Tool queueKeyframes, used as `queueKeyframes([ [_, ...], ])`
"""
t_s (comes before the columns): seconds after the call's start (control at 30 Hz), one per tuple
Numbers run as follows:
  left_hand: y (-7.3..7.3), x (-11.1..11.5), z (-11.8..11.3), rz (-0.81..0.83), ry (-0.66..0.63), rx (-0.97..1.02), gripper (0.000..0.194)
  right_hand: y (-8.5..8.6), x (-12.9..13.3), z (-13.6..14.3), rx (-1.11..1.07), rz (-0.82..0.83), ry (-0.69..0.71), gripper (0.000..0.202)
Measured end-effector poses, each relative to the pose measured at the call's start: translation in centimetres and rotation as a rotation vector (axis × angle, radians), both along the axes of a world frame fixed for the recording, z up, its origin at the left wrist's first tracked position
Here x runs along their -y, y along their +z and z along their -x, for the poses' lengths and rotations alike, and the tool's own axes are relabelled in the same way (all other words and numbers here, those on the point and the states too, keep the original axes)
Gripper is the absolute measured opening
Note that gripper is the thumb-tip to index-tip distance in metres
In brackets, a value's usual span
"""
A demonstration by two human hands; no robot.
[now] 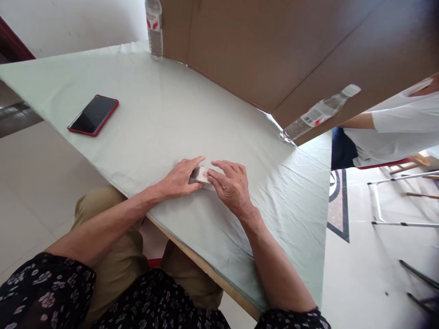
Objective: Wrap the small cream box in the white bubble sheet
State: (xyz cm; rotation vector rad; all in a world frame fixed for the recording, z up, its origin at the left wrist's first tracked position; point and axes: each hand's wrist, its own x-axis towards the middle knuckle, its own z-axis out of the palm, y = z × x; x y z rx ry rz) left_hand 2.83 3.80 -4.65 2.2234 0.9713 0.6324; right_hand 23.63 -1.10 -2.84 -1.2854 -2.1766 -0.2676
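Observation:
A small white box [203, 175] with a reddish print on top lies low over the cloth, between my two hands. Around its left end, my left hand [181, 178] is closed, with the thumb along the near side and the fingers on the far side. My right hand [231, 183] grips the right end, its fingertips on the printed top and its index finger raised off. A dark gap shows at the box's left end beside my left palm. My fingers cover part of the box, so its contents cannot be made out.
A pale green cloth [144, 114] covers the table. Left lies a phone [93, 115] in a red case. A brown cardboard panel [240, 50] stands at the back, with one upright water bottle [154, 29] and one leaning bottle [317, 115] against it. A person in white [401, 123] sits right.

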Motion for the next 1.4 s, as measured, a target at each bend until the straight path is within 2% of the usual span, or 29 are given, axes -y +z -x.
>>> queueKeyframes([
  [0.07, -0.1, 0.1, 0.0, -0.011, 0.004, 0.012, 0.075, -0.1, 0.0, 0.4, 0.020, -0.061, 0.011, 0.013],
  [0.17, -0.5, 0.1, -0.1, -0.043, -0.010, 0.052, 0.074, -0.3, -0.1, 0.7, -0.014, -0.063, 0.012, 0.014],
  [0.37, -1.0, -0.2, -0.2, -0.086, -0.020, 0.134, 0.079, 0.3, -1.1, 0.8, -0.222, 0.064, -0.027, 0.014],
  [0.53, -1.1, -0.4, -0.1, -0.058, -0.004, 0.181, 0.085, 1.6, -3.5, 0.9, -0.364, 0.181, -0.023, 0.013],
  [0.67, 0.1, -0.2, 0.0, 0.072, -0.050, 0.234, 0.094, 1.8, -6.3, 0.3, -0.497, 0.221, -0.050, 0.014],
  [0.77, 1.2, 0.2, 0.1, 0.246, -0.062, 0.290, 0.096, 1.6, -8.7, -0.4, -0.550, 0.241, -0.058, 0.015],
  [0.9, 1.8, 0.2, 0.1, 0.521, -0.065, 0.422, 0.082, 1.5, -11.9, -0.9, -0.595, 0.275, -0.082, 0.015],
  [0.97, 1.8, 0.0, 0.2, 0.637, -0.058, 0.477, 0.074, 1.5, -12.6, -1.0, -0.635, 0.292, -0.117, 0.016],
  [1.07, 1.5, -0.4, 0.2, 0.756, -0.018, 0.539, 0.068, 1.8, -11.4, -0.9, -0.723, 0.234, -0.192, 0.018],
  [1.17, 1.2, -0.7, 0.3, 0.808, 0.027, 0.588, 0.071, 2.2, -7.8, -0.5, -0.778, 0.228, -0.239, 0.018],
  [1.3, 1.1, -0.7, 0.3, 0.847, 0.028, 0.643, 0.073, 2.2, -3.1, 0.8, -0.645, 0.537, -0.242, 0.033],
  [1.4, 1.2, -0.8, 0.4, 0.844, 0.007, 0.668, 0.068, 1.9, -2.1, 1.9, -0.501, 0.637, -0.286, 0.042],
])
